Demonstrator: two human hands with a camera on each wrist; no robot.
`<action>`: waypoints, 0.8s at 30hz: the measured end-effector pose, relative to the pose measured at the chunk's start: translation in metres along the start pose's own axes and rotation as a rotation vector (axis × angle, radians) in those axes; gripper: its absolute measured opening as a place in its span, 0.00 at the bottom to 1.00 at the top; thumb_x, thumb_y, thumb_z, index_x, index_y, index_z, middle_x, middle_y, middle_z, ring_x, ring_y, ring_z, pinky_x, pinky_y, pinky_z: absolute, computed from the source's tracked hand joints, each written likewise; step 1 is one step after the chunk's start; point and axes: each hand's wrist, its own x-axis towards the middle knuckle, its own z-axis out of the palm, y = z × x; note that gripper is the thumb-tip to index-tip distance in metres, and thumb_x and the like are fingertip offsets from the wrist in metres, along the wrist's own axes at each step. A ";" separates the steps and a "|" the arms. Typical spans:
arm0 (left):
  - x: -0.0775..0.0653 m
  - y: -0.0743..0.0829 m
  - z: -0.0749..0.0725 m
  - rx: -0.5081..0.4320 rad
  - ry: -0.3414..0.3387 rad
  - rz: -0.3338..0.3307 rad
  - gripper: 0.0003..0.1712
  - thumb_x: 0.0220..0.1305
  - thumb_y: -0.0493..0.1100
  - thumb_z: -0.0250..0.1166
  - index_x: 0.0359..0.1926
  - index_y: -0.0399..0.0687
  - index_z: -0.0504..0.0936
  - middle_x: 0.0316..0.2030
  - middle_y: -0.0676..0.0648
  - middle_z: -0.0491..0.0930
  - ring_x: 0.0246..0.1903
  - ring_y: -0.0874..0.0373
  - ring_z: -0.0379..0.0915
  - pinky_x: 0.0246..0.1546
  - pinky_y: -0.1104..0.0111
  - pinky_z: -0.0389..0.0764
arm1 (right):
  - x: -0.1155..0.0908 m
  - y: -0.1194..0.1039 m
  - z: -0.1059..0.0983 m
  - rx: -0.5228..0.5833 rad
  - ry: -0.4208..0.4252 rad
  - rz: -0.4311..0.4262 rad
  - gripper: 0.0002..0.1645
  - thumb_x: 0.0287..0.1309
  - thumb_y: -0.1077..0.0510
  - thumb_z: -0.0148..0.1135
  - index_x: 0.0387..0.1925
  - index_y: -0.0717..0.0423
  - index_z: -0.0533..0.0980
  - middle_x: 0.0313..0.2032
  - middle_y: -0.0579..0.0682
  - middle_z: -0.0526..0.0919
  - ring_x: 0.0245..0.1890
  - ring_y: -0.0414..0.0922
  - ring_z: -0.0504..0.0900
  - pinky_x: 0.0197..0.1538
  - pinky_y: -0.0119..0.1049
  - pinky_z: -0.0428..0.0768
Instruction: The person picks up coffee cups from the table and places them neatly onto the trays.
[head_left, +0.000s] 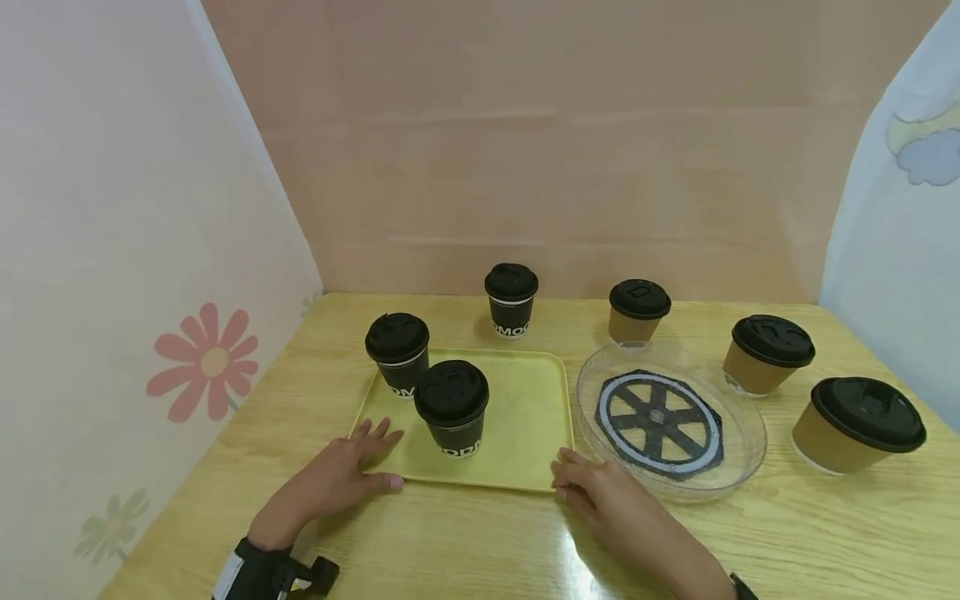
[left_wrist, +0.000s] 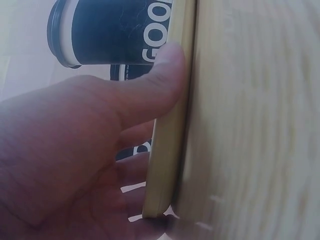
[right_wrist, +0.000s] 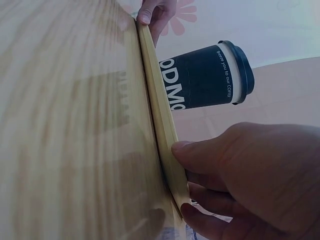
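A yellow rectangular tray (head_left: 517, 417) lies on the wooden table. Two black paper cups with black lids stand upright on it: a front cup (head_left: 452, 404) near the middle and a rear cup (head_left: 397, 346) at the back left. My left hand (head_left: 341, 475) holds the tray's near left corner, thumb along the front edge, fingers over the left side. At the near right corner, my right hand (head_left: 600, 492) grips the tray, its thumb (right_wrist: 192, 152) on the front edge and the fingers bent round the side.
Behind the tray stands another black cup (head_left: 512, 300). A clear round dish (head_left: 750, 450) with a dark spoked wheel pattern sits right of the tray. Around it are three brown lidded cups: back (head_left: 636, 321), right (head_left: 757, 367) and near right (head_left: 847, 433). Cloth walls (head_left: 570, 167) border the table.
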 end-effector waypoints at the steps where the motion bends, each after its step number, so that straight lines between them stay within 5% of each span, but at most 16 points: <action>1: 0.001 0.000 -0.001 0.003 0.003 0.006 0.43 0.58 0.63 0.64 0.69 0.46 0.69 0.71 0.36 0.60 0.72 0.28 0.45 0.63 0.29 0.52 | 0.000 -0.001 -0.001 -0.005 0.002 0.004 0.07 0.61 0.63 0.62 0.33 0.47 0.80 0.40 0.46 0.88 0.57 0.57 0.80 0.55 0.50 0.80; 9: 0.000 0.002 -0.001 -0.018 -0.003 0.004 0.42 0.58 0.61 0.66 0.68 0.44 0.70 0.70 0.34 0.60 0.71 0.27 0.44 0.61 0.26 0.50 | 0.003 -0.004 -0.005 -0.078 -0.030 -0.023 0.06 0.58 0.63 0.64 0.30 0.47 0.80 0.38 0.46 0.89 0.53 0.56 0.83 0.51 0.47 0.83; 14: -0.003 0.000 0.003 -0.041 -0.001 -0.009 0.42 0.58 0.62 0.66 0.68 0.43 0.70 0.71 0.33 0.59 0.72 0.27 0.43 0.62 0.27 0.49 | 0.013 -0.007 -0.015 -0.105 -0.102 -0.063 0.06 0.59 0.63 0.64 0.31 0.49 0.80 0.31 0.42 0.86 0.30 0.35 0.84 0.32 0.28 0.81; 20: -0.004 0.000 0.002 -0.031 0.011 0.031 0.42 0.59 0.62 0.65 0.67 0.41 0.70 0.70 0.31 0.61 0.71 0.25 0.45 0.61 0.27 0.51 | 0.047 -0.011 -0.045 -0.145 -0.128 -0.007 0.05 0.62 0.60 0.62 0.38 0.53 0.83 0.30 0.45 0.86 0.17 0.28 0.67 0.22 0.25 0.68; 24: -0.003 0.000 0.001 -0.020 0.018 0.053 0.42 0.59 0.62 0.65 0.67 0.41 0.70 0.69 0.31 0.61 0.70 0.24 0.46 0.61 0.28 0.53 | 0.077 -0.005 -0.060 -0.200 -0.074 -0.039 0.06 0.62 0.59 0.63 0.39 0.52 0.83 0.31 0.47 0.87 0.18 0.30 0.68 0.24 0.25 0.69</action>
